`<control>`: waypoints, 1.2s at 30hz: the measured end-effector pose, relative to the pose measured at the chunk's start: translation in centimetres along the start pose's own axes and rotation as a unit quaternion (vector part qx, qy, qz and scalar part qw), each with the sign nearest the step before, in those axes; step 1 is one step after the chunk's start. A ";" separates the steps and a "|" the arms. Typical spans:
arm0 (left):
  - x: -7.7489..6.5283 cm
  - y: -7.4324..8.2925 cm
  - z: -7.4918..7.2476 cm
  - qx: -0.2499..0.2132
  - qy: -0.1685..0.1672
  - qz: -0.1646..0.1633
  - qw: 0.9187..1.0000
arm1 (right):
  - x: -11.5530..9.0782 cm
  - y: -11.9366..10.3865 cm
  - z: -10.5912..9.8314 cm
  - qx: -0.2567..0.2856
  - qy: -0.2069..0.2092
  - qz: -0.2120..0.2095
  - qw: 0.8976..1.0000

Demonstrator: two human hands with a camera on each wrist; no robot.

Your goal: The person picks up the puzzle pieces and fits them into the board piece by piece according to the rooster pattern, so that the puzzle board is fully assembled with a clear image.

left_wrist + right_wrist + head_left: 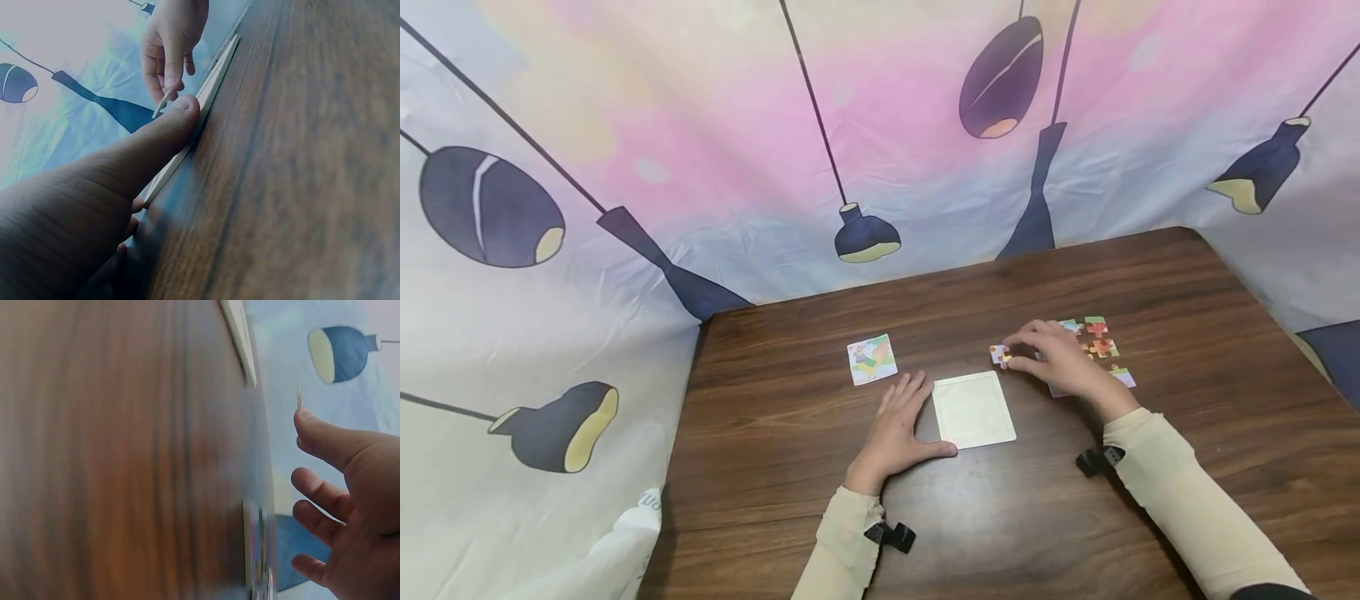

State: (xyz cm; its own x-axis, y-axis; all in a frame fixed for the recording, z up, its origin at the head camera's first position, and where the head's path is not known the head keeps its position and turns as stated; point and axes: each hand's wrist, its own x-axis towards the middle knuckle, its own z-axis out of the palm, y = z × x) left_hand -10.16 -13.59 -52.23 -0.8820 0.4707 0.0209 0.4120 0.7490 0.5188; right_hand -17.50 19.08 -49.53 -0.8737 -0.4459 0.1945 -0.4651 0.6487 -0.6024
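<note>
A jigsaw puzzle piece (999, 356) with a coloured print is pinched between the thumb and fingers of my right hand (1060, 358), raised off the table. In the right wrist view the piece (299, 397) shows edge-on at the thumb tip. My left hand (897, 429) rests at the left side of a square, pale puzzle tray (973, 410), thumb at its near corner and fingers along its far left. The left wrist view shows the left thumb (181, 112) against the tray's edge (215, 78). Several more puzzle pieces (1101, 347) lie partly hidden under my right hand.
A small square picture card (872, 359) lies left of the tray. The brown wooden table (775, 433) meets a hanging cloth (722, 167) printed with lamps along its back and sides. A dark camera mount (891, 536) sits at the left wrist.
</note>
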 end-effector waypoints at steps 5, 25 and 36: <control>0.0 0.0 0.1 -0.001 -0.001 -0.001 1.000 | -0.5 -1.6 1.4 0.013 -0.001 -0.010 1.000; 0.0 0.1 0.0 0.005 -0.007 -0.009 1.000 | -0.3 -5.0 4.6 -0.030 -0.037 -0.045 0.998; 0.1 0.1 -0.2 0.005 -0.003 -0.002 1.000 | 0.4 -5.0 5.2 -0.064 -0.026 -0.059 0.996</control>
State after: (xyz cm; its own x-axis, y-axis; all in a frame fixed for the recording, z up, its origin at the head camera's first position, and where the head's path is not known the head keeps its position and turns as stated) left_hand -10.25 -13.57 -51.96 -0.8827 0.4698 0.0134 0.4099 0.7555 0.5110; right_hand -14.77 12.51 -50.45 -0.8055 -0.5521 0.2154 -0.5806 0.6625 -0.4733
